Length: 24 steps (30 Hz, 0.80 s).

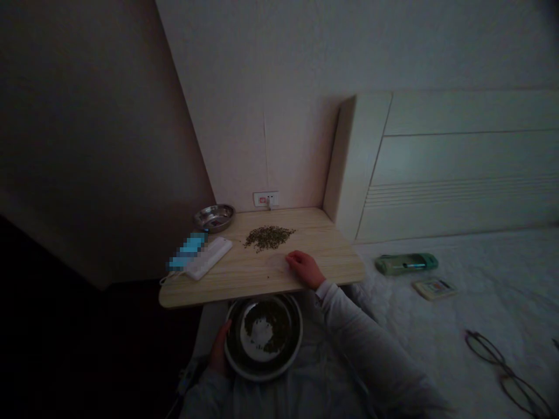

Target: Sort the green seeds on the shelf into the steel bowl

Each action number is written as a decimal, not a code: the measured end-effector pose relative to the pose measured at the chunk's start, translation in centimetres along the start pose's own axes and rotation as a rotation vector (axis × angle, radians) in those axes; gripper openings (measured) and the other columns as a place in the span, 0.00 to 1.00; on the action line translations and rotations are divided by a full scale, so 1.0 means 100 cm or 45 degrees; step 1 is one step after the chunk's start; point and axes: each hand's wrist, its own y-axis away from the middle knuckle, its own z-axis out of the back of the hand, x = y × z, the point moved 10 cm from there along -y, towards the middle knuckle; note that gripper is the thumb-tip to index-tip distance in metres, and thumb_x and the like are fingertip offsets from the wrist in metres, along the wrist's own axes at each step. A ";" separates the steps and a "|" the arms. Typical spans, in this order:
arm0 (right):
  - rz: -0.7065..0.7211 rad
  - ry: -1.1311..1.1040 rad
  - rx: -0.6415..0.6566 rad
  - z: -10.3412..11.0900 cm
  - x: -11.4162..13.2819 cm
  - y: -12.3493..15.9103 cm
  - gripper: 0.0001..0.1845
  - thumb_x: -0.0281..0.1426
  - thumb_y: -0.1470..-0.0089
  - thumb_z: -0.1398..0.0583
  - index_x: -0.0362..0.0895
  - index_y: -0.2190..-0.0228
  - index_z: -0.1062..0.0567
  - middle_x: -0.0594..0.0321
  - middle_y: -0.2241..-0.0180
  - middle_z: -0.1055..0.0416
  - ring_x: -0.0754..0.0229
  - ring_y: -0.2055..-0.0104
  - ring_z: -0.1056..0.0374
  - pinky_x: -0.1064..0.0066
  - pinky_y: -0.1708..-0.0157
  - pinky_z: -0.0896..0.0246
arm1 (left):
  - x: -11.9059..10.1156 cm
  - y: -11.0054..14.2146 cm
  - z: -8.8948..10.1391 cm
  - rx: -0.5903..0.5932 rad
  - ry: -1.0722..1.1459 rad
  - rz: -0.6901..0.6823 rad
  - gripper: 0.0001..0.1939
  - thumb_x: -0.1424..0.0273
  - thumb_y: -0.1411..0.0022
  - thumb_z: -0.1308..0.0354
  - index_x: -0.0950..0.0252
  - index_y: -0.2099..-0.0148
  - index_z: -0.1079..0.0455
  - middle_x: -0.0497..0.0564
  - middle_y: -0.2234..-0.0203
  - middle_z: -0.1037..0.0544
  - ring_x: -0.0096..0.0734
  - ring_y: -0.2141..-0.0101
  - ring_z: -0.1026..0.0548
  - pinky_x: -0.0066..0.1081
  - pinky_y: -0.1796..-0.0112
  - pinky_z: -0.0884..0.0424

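My left hand (219, 351) grips the left rim of a round metal bowl (298, 343), which sits at my lap just below the table's front edge. Dark green bits lie in a ring inside the bowl, around a pale middle. Over the front right of the wooden table (314, 233), my right hand (304, 267) is closed, fingertips pinched at a thin see-through piece (276, 262) whose kind is hard to make out. Beyond that piece, a loose pile of small dark green bits (268, 238) is spread on the wood.
At the table's left stand a shiny steel bowl (215, 217), a lit phone (187, 251) and a white power strip (209, 258). A socket (265, 199) is on the wall behind. On the bed lie a green bottle (406, 263), another phone (434, 288) and glasses (502, 366).
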 end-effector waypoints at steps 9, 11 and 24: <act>-0.014 0.092 -0.068 -0.001 -0.003 -0.001 0.14 0.38 0.56 0.51 0.41 0.75 0.33 0.67 0.82 0.36 0.68 0.78 0.41 0.76 0.75 0.47 | 0.000 -0.002 0.002 -0.016 0.004 -0.008 0.12 0.74 0.50 0.53 0.67 0.79 0.30 0.52 0.84 0.25 0.34 0.67 0.28 0.31 0.59 0.39; -0.006 0.121 -0.047 -0.002 -0.002 0.001 0.14 0.38 0.56 0.51 0.41 0.75 0.32 0.67 0.82 0.36 0.68 0.78 0.41 0.77 0.76 0.48 | 0.003 -0.003 0.001 -0.003 0.001 0.027 0.13 0.73 0.49 0.54 0.67 0.78 0.30 0.51 0.85 0.25 0.33 0.68 0.28 0.32 0.59 0.39; 0.144 0.399 0.066 -0.010 0.012 0.008 0.13 0.37 0.54 0.51 0.43 0.74 0.32 0.66 0.79 0.35 0.69 0.77 0.43 0.77 0.76 0.52 | 0.004 -0.005 0.006 -0.066 0.027 -0.019 0.11 0.72 0.51 0.53 0.67 0.77 0.30 0.50 0.85 0.26 0.33 0.66 0.29 0.30 0.58 0.40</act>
